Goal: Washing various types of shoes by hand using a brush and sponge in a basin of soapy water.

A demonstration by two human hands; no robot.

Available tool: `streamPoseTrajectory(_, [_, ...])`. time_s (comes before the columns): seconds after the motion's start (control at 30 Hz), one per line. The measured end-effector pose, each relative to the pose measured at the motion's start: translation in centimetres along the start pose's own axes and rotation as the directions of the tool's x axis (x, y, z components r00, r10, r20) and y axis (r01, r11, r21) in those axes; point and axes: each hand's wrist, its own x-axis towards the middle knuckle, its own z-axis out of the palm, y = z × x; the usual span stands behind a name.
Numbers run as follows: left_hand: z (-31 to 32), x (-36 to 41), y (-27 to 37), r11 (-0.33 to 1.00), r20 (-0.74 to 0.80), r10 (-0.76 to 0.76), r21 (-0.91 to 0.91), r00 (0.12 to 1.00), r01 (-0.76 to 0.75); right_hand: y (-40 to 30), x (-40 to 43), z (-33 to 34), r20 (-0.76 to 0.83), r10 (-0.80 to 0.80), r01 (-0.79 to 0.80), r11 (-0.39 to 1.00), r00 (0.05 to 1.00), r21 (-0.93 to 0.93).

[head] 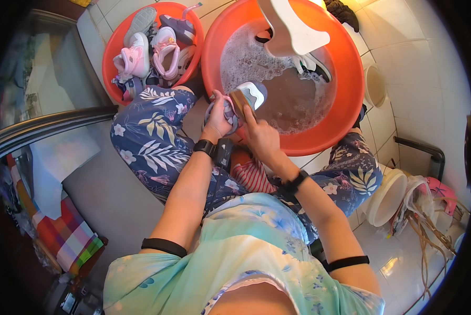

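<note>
A small sneaker (255, 94) with a blue-grey and white toe is held over the near rim of a large orange basin (347, 90). My left hand (218, 120) grips the shoe around its heel and opening, partly covering it. In my right hand (262, 138) is a wooden-backed scrub brush (241, 104), laid against the shoe's side; its bristles are hidden. Cloudy, foamy water (294, 102) fills the basin's bottom. Another shoe (321, 71), dark with a white edge, lies partly in the water at the far right.
A smaller orange tub (108, 59) at upper left holds several shoes, including a pink-and-white sneaker (136, 57). A curved white plastic piece (284, 33) overhangs the large basin. Pale buckets (388, 199) and a bundle of sticks (426, 232) lie at right. A framed glass panel (54, 122) stands left.
</note>
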Motion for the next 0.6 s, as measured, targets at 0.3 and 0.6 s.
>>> streamPoseTrajectory(0.3, [-0.5,-0.4,0.1,0.999,0.004,-0.033,0.020,0.999,0.032,-0.1,-4.0,-1.9,0.098,0.008,-0.013,0.999,0.995,0.048])
streamPoseTrajectory(0.6, [0.5,-0.4,0.2,0.999,-0.028,-0.035,-0.039,0.999,0.033,0.4,-3.3,-2.2,0.014,-0.025,0.025,1.000,1.000,-0.009])
